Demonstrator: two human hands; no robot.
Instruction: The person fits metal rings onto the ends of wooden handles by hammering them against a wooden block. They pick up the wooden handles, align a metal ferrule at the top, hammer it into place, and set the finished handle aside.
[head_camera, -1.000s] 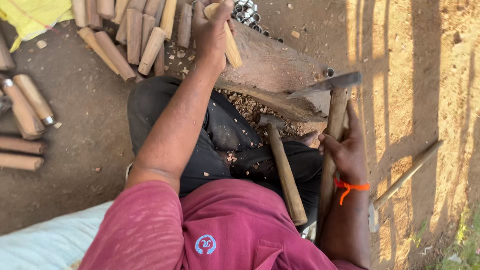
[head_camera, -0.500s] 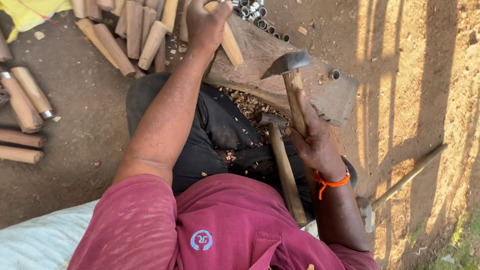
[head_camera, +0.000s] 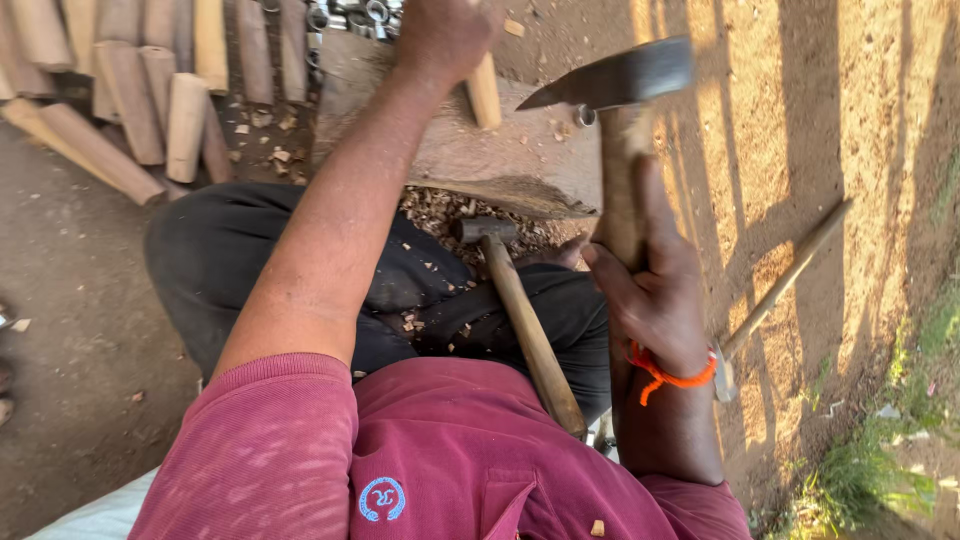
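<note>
Round pale wooden billets (head_camera: 150, 90) lie stacked at your far left on the dirt. Your left hand (head_camera: 440, 35) clenches a short wooden peg (head_camera: 484, 90) upright on the worn wooden chopping block (head_camera: 470, 155). Your right hand (head_camera: 650, 275) grips the raised wooden-handled steel adze (head_camera: 615, 80) above the block's right edge, with open dirt beyond.

Bare brown dirt ground (head_camera: 80, 300) at 9 o'clock lies open; the row of pale cut wooden pegs (head_camera: 150, 90) blocks 11 o'clock; the rough wooden chopping block (head_camera: 470, 150) fills 12 o'clock; a wooden-handled hammer (head_camera: 520, 320) lies across the lap; a long thin stick (head_camera: 790, 270) crosses the sandy ground at 3 o'clock.
</note>
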